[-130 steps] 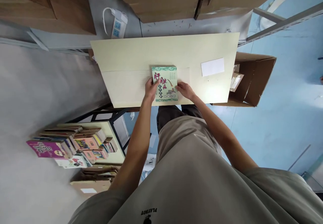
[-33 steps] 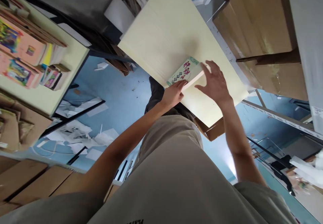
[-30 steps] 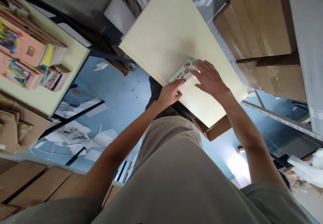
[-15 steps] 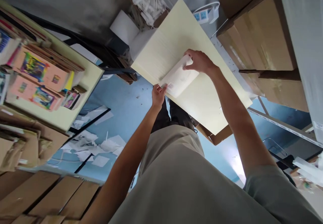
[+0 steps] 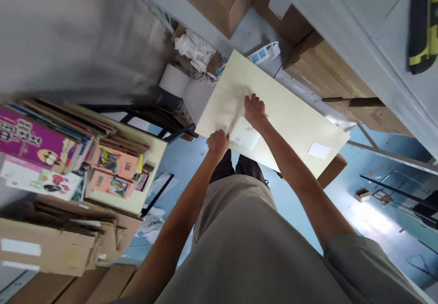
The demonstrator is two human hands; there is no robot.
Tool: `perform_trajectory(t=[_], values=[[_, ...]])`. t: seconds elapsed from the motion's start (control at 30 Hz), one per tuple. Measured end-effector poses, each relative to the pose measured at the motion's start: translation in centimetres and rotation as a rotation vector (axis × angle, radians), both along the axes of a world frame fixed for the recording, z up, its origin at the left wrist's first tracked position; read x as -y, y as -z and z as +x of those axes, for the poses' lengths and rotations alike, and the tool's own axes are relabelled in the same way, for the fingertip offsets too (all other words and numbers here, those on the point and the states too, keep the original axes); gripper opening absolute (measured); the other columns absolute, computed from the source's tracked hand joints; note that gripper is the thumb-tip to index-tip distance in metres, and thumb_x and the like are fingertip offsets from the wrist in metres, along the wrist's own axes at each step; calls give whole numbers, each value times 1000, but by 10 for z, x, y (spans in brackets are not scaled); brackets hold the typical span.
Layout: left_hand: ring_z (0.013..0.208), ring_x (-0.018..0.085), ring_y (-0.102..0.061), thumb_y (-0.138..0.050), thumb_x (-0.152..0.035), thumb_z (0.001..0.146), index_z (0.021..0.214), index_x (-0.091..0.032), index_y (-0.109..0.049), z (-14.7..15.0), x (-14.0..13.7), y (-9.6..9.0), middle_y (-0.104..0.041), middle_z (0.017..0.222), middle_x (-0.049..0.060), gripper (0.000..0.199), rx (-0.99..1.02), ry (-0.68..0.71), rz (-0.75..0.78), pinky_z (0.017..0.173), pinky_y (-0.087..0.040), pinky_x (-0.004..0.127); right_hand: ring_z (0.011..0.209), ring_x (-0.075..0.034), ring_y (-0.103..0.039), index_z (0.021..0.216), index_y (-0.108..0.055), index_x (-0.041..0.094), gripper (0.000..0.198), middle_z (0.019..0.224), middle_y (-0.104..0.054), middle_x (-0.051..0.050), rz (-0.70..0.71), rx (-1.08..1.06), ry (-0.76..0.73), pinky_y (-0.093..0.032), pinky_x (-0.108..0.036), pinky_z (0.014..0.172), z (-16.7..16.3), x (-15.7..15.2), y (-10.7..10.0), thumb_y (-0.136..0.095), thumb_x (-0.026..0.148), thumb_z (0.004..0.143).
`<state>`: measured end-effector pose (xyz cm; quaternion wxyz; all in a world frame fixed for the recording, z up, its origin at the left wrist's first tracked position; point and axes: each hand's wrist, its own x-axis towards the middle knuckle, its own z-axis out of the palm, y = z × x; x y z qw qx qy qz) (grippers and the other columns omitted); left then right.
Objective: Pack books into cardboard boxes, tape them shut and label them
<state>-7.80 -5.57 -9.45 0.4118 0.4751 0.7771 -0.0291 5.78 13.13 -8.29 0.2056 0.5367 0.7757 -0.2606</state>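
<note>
A pale flat packet (image 5: 245,136) with faint printing lies on the cream tabletop (image 5: 284,98) in front of me. Whether it is a wrapped booklet or a bag, I cannot make out. My left hand (image 5: 218,143) is closed at the packet's near left edge, by the table's front edge. At the far end of that same side, my right hand (image 5: 255,109) has its fingers curled down on the packet. A whitish edge runs between both hands. Part of the packet is hidden under my right hand and forearm.
A white label or card (image 5: 319,149) lies on the tabletop's right part. Books (image 5: 112,167) crowd a side table at left. White rolls (image 5: 174,80), a power strip (image 5: 259,55) and cardboard boxes (image 5: 328,71) stand beyond. Flattened cartons (image 5: 51,240) lie lower left.
My right hand has moved from the packet's far right corner to its left side, fingers now curled down. Printing shows on the packet now. The view has shifted, bringing the white card into sight.
</note>
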Motion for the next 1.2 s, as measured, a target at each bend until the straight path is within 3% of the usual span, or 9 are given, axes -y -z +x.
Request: perform_trajectory(t=[0.1, 0.23, 0.43, 0.57, 0.7, 0.83, 0.93, 1.07, 1.2], values=[[136, 38, -77, -46, -14, 117, 154, -12, -66, -8, -45, -18, -75, 150, 27, 42, -37, 317, 57, 113, -63, 46, 149, -44, -67, 165, -60, 5, 57, 168, -60, -37, 48, 70, 72, -63, -58, 119, -9, 32, -29, -56, 5, 108], [151, 37, -67, -42, 0, 111, 166, -13, -57, -5, -84, -30, -66, 163, 27, 59, -7, 648, 68, 119, -60, 45, 148, -39, -69, 171, -55, 9, 64, 172, -58, -34, -76, 130, 237, -68, -46, 110, -9, 79, -53, -55, 3, 107], [158, 40, -60, -57, -2, 108, 165, -9, -55, -7, -95, -38, -60, 170, 30, 58, -66, 817, 34, 120, -60, 47, 157, -37, -65, 176, -54, 14, 69, 176, -59, -31, -141, 109, 384, -69, -44, 112, -11, 113, -58, -47, 2, 109], [152, 38, -68, -65, -2, 105, 161, -11, -60, -10, -117, -64, -65, 163, 28, 57, -68, 901, 16, 119, -62, 43, 155, -38, -67, 173, -56, 14, 65, 174, -61, -31, -106, 24, 446, -67, -47, 117, -3, 107, -84, -62, 7, 109], [149, 35, -72, -66, -7, 110, 157, -13, -65, 4, -166, -117, -70, 157, 24, 48, -48, 858, 305, 122, -61, 41, 148, -35, -70, 166, -59, 19, 57, 166, -66, -24, 106, -85, 587, -67, -46, 115, 18, 78, -137, -75, 23, 111], [143, 33, -74, -62, -13, 115, 156, -18, -68, 31, -227, -197, -73, 154, 19, 42, 54, 813, 714, 121, -62, 42, 139, -37, -71, 162, -60, 21, 52, 155, -70, -23, 532, -214, 642, -67, -50, 111, 49, 19, -205, -70, 27, 112], [140, 34, -76, -62, -13, 115, 154, -20, -70, 52, -267, -255, -74, 150, 17, 41, 56, 786, 893, 117, -66, 44, 142, -41, -67, 161, -61, 19, 49, 155, -69, -25, 783, -249, 641, -63, -55, 115, 74, -37, -253, -62, 26, 112], [136, 34, -76, -63, -14, 115, 154, -19, -70, 72, -296, -303, -74, 151, 18, 40, 54, 777, 1004, 113, -68, 45, 149, -42, -61, 158, -62, 11, 48, 159, -68, -28, 780, -149, 623, -55, -56, 123, 101, -102, -289, -54, 15, 110], [137, 34, -75, -62, -13, 114, 153, -19, -70, 77, -293, -313, -74, 151, 18, 41, 65, 784, 1011, 118, -67, 47, 152, -42, -62, 158, -63, 8, 49, 161, -71, -29, 601, -71, 579, -51, -56, 126, 118, -135, -295, -49, 11, 111]])
